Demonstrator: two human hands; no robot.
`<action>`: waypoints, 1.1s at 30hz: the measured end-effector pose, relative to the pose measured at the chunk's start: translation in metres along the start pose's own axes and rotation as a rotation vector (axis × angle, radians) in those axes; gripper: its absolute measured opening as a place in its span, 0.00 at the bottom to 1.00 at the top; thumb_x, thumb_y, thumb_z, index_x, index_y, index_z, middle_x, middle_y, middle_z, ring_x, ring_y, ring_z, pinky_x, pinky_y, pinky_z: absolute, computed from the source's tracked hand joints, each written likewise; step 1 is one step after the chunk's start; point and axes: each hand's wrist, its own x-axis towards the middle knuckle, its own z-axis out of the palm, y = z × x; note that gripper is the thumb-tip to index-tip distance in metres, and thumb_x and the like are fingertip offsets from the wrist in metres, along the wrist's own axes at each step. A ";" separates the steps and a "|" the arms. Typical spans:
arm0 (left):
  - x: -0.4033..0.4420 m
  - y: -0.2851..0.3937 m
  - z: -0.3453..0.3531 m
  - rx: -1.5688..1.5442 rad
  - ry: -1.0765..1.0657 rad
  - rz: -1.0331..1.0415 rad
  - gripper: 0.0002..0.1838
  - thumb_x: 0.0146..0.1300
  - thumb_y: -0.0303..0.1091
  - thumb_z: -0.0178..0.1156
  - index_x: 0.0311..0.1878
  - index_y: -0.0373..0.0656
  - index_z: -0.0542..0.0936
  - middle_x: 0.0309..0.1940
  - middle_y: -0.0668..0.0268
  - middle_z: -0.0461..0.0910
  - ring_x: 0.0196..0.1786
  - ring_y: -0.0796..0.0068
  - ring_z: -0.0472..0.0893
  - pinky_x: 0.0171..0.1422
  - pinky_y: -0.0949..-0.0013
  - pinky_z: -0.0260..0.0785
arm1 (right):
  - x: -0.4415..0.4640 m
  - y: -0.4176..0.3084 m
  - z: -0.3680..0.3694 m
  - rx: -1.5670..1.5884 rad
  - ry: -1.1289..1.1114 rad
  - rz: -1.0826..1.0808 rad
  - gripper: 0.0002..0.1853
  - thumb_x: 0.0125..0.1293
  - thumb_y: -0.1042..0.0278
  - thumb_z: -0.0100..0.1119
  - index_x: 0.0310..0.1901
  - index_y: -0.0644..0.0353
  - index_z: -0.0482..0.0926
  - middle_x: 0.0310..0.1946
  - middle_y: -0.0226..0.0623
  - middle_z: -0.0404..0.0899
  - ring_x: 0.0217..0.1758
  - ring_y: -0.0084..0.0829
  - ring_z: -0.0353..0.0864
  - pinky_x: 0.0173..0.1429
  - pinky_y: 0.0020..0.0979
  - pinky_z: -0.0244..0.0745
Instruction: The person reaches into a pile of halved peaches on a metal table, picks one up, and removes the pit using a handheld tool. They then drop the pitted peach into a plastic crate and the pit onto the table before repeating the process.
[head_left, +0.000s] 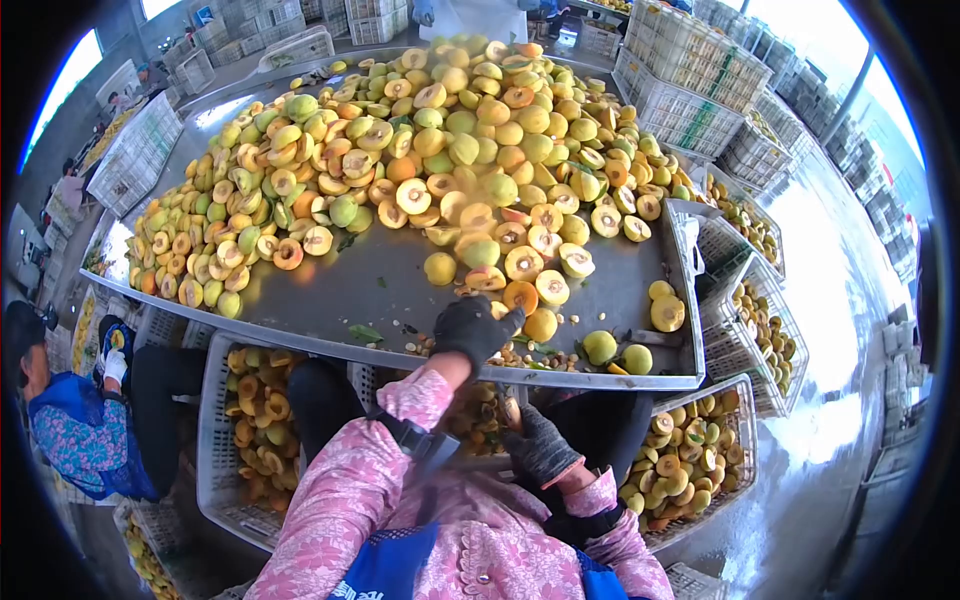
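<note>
My left hand (474, 330), in a dark glove, reaches over the near edge of the metal table (390, 295). Its thumb and fingers are apart beside a cut peach half (520, 296); the palm side is hidden. Lower down, in front of my body, my right hand (545, 447) wears a dark grey glove and is closed around a small tool with a wooden handle (512, 412). The tool's working end is hard to make out. Fruit stones (545, 360) and bits lie along the table's edge, near two greenish whole peaches (600, 347).
A large heap of peaches (450, 140), many halved, covers the table's far side. Crates of peach halves stand at left (262, 430), right (690, 460) and beside the table (765, 330). A co-worker (80, 420) sits at left; another person stands across the table.
</note>
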 end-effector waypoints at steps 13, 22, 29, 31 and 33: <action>-0.054 -0.036 -0.017 -2.165 -0.451 -0.112 0.22 0.57 0.32 0.61 0.54 0.34 0.72 0.46 0.60 0.77 0.50 0.70 0.77 0.58 0.65 0.70 | -0.034 -0.053 -0.023 0.335 0.167 0.053 0.16 0.63 0.69 0.55 0.51 0.64 0.70 0.39 0.36 0.75 0.40 0.27 0.74 0.44 0.29 0.72; -0.129 -0.059 -0.037 -1.608 -0.081 0.178 0.20 0.70 0.36 0.44 0.58 0.29 0.66 0.57 0.50 0.70 0.57 0.61 0.73 0.68 0.61 0.61 | -0.023 -0.104 0.001 -0.119 -0.035 -0.253 0.13 0.62 0.71 0.56 0.47 0.63 0.69 0.35 0.44 0.75 0.36 0.42 0.77 0.37 0.34 0.72; -0.136 -0.072 -0.010 -1.592 -0.010 0.297 0.20 0.74 0.35 0.36 0.59 0.31 0.66 0.53 0.55 0.73 0.54 0.69 0.75 0.63 0.67 0.65 | -0.020 -0.120 0.021 -0.337 0.001 -0.235 0.10 0.63 0.68 0.55 0.41 0.62 0.67 0.27 0.51 0.74 0.29 0.50 0.76 0.32 0.42 0.68; -0.138 -0.070 -0.009 -1.631 0.022 0.257 0.19 0.74 0.35 0.37 0.57 0.31 0.68 0.52 0.56 0.75 0.53 0.70 0.75 0.62 0.67 0.65 | -0.020 -0.117 0.026 -0.335 0.021 -0.234 0.10 0.63 0.67 0.55 0.41 0.63 0.67 0.26 0.52 0.73 0.29 0.51 0.76 0.32 0.43 0.68; -0.143 -0.066 -0.014 -1.576 0.070 0.235 0.18 0.73 0.34 0.40 0.56 0.31 0.70 0.50 0.56 0.76 0.53 0.69 0.76 0.61 0.68 0.66 | -0.020 -0.121 0.030 -0.354 0.026 -0.193 0.10 0.63 0.68 0.54 0.41 0.63 0.67 0.29 0.53 0.74 0.31 0.51 0.76 0.34 0.43 0.69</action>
